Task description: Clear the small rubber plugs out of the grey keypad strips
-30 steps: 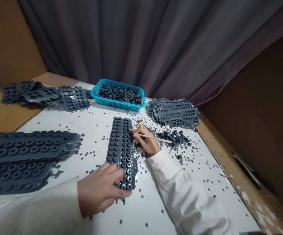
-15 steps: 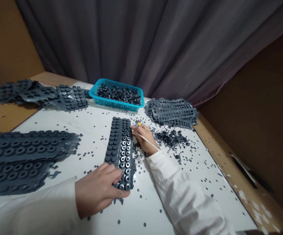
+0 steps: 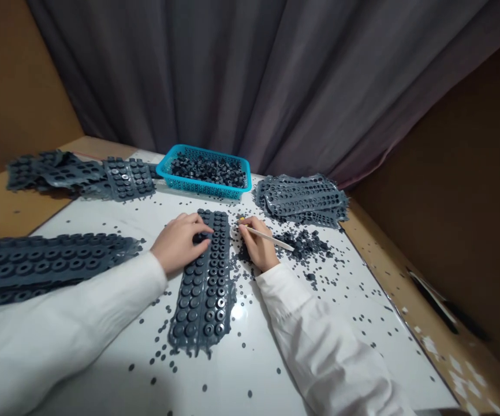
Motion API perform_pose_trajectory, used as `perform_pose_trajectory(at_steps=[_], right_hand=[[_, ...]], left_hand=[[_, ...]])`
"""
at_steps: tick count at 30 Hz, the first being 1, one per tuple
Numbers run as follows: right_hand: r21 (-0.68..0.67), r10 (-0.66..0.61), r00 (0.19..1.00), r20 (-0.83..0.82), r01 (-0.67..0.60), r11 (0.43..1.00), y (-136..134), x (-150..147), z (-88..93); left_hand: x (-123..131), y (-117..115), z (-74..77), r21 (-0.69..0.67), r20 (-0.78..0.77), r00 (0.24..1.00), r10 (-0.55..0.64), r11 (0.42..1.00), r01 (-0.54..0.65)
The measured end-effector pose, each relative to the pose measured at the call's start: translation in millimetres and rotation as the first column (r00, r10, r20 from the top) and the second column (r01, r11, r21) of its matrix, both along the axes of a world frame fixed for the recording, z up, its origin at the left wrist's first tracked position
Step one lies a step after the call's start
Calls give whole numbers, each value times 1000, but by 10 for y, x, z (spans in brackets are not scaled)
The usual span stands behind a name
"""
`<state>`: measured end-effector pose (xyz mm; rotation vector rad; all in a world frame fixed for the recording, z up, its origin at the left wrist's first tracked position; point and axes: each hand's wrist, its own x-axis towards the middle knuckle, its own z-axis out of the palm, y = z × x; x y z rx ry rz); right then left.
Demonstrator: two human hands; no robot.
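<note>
A dark grey rubber sheet [image 3: 204,289] lies lengthwise on the white tabletop, with rows of round knobs; those on its right half have centre holes. My left hand [image 3: 183,242] lies over the sheet's upper left edge, thumb and fingers apart around some knobs. Just right of the sheet, my right hand [image 3: 258,242] is closed on a thin pale stick [image 3: 271,237], whose rear end points right. A small yellow piece [image 3: 243,219] shows by its fingertips; I cannot tell whether it belongs to the stick.
Behind stands a blue basket [image 3: 204,188] of small dark rubber parts. Perforated sheets [image 3: 302,199] are stacked back right, near a pile of dark bits [image 3: 308,245]. More knobbed sheets [image 3: 51,260] lie left, and crumpled ones [image 3: 72,173] back left. Small dark discs litter the tabletop [image 3: 319,346].
My left hand has moved from the sheet's near end up to its far left part. My right hand has shifted slightly right, off the sheet's edge, and the stick lies flatter.
</note>
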<state>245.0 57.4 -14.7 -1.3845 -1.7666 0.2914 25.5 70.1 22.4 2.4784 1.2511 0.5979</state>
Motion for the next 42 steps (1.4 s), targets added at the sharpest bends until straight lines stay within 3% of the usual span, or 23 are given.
perform_pose_trajectory(at_steps=[5, 16, 25, 42], right_hand=[[-91, 20, 980, -196, -39, 995, -39, -53, 26], [-202, 231, 846, -481, -363, 910, -24, -163, -17], [-267, 221, 868, -445, -365, 892, -41, -137, -13], [-274, 228, 889, -397, -352, 895, -38, -127, -47]], left_hand=[[141, 327, -186, 45, -48, 999, 18, 999, -16], [133, 292, -339, 66, 52, 998, -26, 998, 22], [135, 313, -355, -21, 141, 990, -9, 1000, 13], [134, 315, -391, 30, 148, 989, -22, 999, 18]])
